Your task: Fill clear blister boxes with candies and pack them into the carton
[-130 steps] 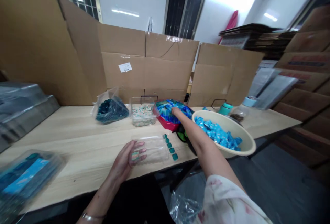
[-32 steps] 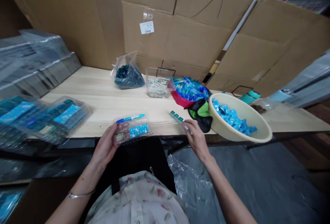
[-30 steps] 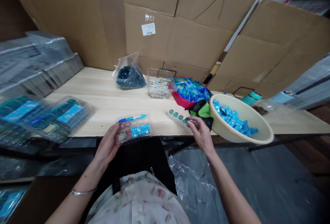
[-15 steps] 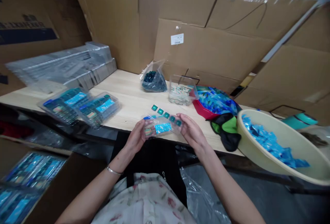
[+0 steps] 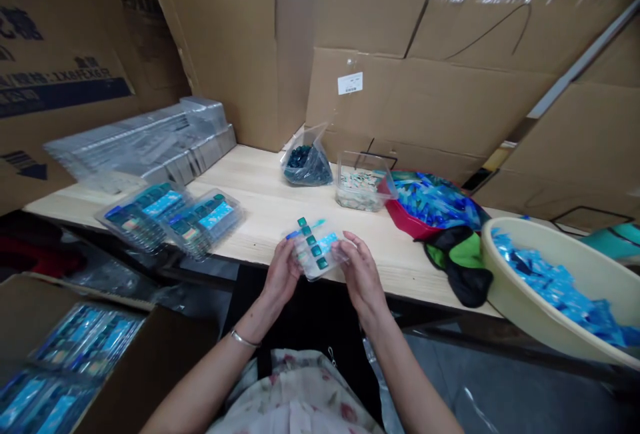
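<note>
Over the table's front edge I hold a clear plastic case between both hands. A light-blue printed packet shows through the plastic. A slanting row of several teal square pieces lies across the case; whether they sit in it or on top I cannot tell. My left hand grips the case's left side, its thumb near the upper corner. On the right side my right hand grips the case with bent fingers, the index finger partly raised.
Filled clear cases are stacked on the left, before nested empty trays. Behind are a bag of dark teal pieces and a clear tub. A red basin and a cream basin hold blue packets. A carton stands lower left.
The row of teal squares has swung from beyond the case's far edge to steeply across it. Both hands stay on the case, and the right hand has come lower. The camera view has shifted slightly.
</note>
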A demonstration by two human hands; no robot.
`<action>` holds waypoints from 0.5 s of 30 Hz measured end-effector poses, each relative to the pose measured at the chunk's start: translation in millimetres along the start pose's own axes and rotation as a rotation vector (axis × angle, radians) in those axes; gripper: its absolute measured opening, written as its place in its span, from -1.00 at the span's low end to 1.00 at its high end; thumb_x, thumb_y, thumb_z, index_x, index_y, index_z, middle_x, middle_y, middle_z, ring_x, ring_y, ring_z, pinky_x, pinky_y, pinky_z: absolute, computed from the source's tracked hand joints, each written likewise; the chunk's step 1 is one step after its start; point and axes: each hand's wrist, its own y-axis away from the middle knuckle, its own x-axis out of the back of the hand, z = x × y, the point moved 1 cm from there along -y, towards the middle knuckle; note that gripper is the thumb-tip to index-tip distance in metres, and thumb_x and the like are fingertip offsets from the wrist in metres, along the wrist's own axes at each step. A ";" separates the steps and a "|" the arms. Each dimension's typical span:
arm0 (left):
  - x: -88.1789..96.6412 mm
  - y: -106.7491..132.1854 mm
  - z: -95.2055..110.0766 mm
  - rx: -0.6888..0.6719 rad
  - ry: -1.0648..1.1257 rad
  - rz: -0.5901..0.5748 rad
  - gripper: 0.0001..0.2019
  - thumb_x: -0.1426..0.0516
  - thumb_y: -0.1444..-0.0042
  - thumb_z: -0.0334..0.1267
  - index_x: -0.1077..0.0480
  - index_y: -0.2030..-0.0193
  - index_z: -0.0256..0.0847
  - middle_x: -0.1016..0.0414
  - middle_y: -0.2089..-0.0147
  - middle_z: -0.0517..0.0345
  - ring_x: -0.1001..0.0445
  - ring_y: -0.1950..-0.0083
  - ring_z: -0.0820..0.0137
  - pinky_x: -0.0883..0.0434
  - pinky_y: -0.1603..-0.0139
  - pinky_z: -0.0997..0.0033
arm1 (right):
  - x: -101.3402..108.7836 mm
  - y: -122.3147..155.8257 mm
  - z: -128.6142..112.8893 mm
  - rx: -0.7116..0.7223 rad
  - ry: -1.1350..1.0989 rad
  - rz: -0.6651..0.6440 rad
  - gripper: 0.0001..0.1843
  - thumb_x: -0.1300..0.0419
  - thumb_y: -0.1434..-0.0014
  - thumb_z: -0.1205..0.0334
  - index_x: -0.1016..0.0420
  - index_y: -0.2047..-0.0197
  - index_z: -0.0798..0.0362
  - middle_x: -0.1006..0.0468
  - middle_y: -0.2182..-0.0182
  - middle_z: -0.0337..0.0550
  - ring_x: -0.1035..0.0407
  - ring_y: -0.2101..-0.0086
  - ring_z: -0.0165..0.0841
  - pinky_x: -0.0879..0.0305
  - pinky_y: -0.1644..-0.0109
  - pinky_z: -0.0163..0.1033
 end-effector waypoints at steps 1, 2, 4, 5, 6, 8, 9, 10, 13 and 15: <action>1.3 -1.9 0.5 -0.011 0.006 0.004 -0.78 -0.25 0.00 -0.29 -0.41 0.19 -0.24 -0.57 0.20 0.08 -0.53 0.20 0.35 -0.44 0.17 0.36 | 4.9 -1.2 -2.7 -0.015 0.053 -0.050 -0.59 -0.29 0.00 0.11 -0.38 0.08 0.04 -0.55 0.38 -0.23 -0.41 0.39 -0.42 -0.32 0.33 -0.35; 2.5 -3.8 0.9 -0.016 0.009 0.005 -0.79 -0.25 0.00 -0.29 -0.41 0.19 -0.24 -0.57 0.19 0.08 -0.53 0.19 0.35 -0.44 0.14 0.36 | 9.7 -2.4 -5.8 -0.034 0.094 -0.099 -0.61 -0.30 0.01 0.11 -0.40 0.11 0.06 -0.55 0.41 -0.23 -0.37 0.46 -0.45 -0.26 0.43 -0.39; 4.1 -6.7 1.4 -0.018 0.005 0.008 -0.80 -0.24 -0.01 -0.28 -0.42 0.19 -0.24 -0.58 0.18 0.07 -0.53 0.17 0.35 -0.43 0.10 0.34 | 17.4 -3.9 -11.8 -0.097 0.126 -0.171 -0.59 -0.34 0.05 0.12 -0.42 0.13 0.08 -0.55 0.47 -0.23 -0.30 0.55 -0.50 -0.13 0.56 -0.43; 4.3 -7.5 1.5 -0.022 -0.001 0.011 -0.80 -0.23 -0.02 -0.27 -0.42 0.19 -0.24 -0.58 0.18 0.07 -0.53 0.17 0.35 -0.43 0.09 0.34 | 19.7 -3.9 -14.0 -0.139 0.119 -0.188 -0.55 -0.36 0.08 0.13 -0.42 0.11 0.09 -0.55 0.48 -0.23 -0.29 0.57 -0.50 -0.12 0.58 -0.43; 4.0 -7.9 1.6 -0.027 -0.008 0.012 -0.81 -0.23 -0.03 -0.27 -0.43 0.19 -0.24 -0.58 0.18 0.07 -0.53 0.16 0.35 -0.42 0.07 0.34 | 20.8 -3.2 -15.5 -0.182 0.104 -0.195 -0.50 -0.39 0.12 0.15 -0.43 0.10 0.09 -0.56 0.47 -0.23 -0.30 0.57 -0.49 -0.16 0.57 -0.43; 2.4 -7.4 1.9 -0.048 -0.015 0.019 -0.82 -0.22 -0.04 -0.26 -0.43 0.20 -0.25 -0.58 0.18 0.06 -0.53 0.15 0.36 -0.40 0.02 0.36 | 20.0 0.1 -15.6 -0.254 0.082 -0.203 -0.45 -0.42 0.16 0.16 -0.44 0.07 0.09 -0.58 0.43 -0.20 -0.36 0.53 -0.47 -0.28 0.50 -0.39; 1.3 -6.9 2.2 -0.058 -0.018 0.020 -0.82 -0.21 -0.05 -0.26 -0.43 0.21 -0.26 -0.58 0.18 0.06 -0.52 0.14 0.37 -0.39 0.01 0.36 | 18.7 2.3 -14.3 -0.272 0.084 -0.209 -0.48 -0.40 0.14 0.13 -0.46 0.08 0.09 -0.59 0.40 -0.18 -0.37 0.51 -0.46 -0.32 0.47 -0.37; 0.1 -6.2 2.5 -0.062 -0.022 0.015 -0.82 -0.21 -0.05 -0.26 -0.43 0.21 -0.27 -0.58 0.18 0.05 -0.52 0.13 0.37 -0.39 0.00 0.37 | 17.2 4.5 -12.3 -0.274 0.098 -0.214 -0.52 -0.37 0.10 0.09 -0.47 0.10 0.09 -0.59 0.37 -0.16 -0.38 0.50 -0.47 -0.33 0.47 -0.37; -2.3 -4.8 3.6 -0.058 -0.040 -0.027 -0.80 -0.22 -0.04 -0.24 -0.44 0.21 -0.28 -0.57 0.15 0.02 -0.52 0.11 0.34 -0.39 0.00 0.33 | 13.8 9.1 -4.8 -0.226 0.165 -0.237 -0.59 -0.32 0.03 0.03 -0.49 0.16 0.10 -0.60 0.37 -0.13 -0.34 0.56 -0.50 -0.22 0.59 -0.44; -2.0 -4.5 4.4 -0.050 -0.044 -0.042 -0.78 -0.22 -0.04 -0.22 -0.44 0.20 -0.29 -0.56 0.13 -0.02 -0.51 0.10 0.30 -0.39 0.02 0.31 | 12.2 10.0 -1.2 -0.188 0.160 -0.254 -0.62 -0.35 0.05 0.06 -0.47 0.20 0.10 -0.60 0.40 -0.13 -0.30 0.60 -0.53 -0.13 0.64 -0.47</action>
